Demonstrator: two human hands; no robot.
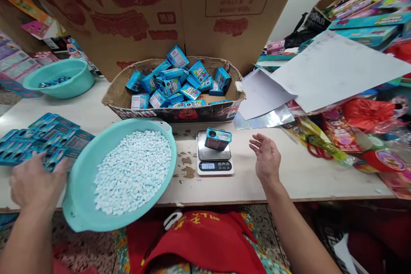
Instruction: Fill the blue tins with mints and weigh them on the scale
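Note:
At the left, my left hand (38, 182) reaches over the near edge of a group of small blue boxes (69, 137) with round dark openings. Its thumb and fingers are apart; whether they touch a box is hard to see. My right hand (266, 156) hovers palm inward over the table, fingers loosely stretched and holding nothing. Beside it, a blue candy box (218, 138) rests on the plate of a small digital scale (215, 167), whose display seems to read 13.49. Between my hands, a turquoise basin (77, 205) holds many small pale-blue candies (133, 173).
Behind the scale, a cut-down cardboard box (147, 113) contains several filled blue boxes. A second turquoise basin (77, 87) stands back left. White paper sheets (337, 68), red-handled scissors (316, 150) and mixed packages crowd the right. A large carton (192, 25) rises at the back.

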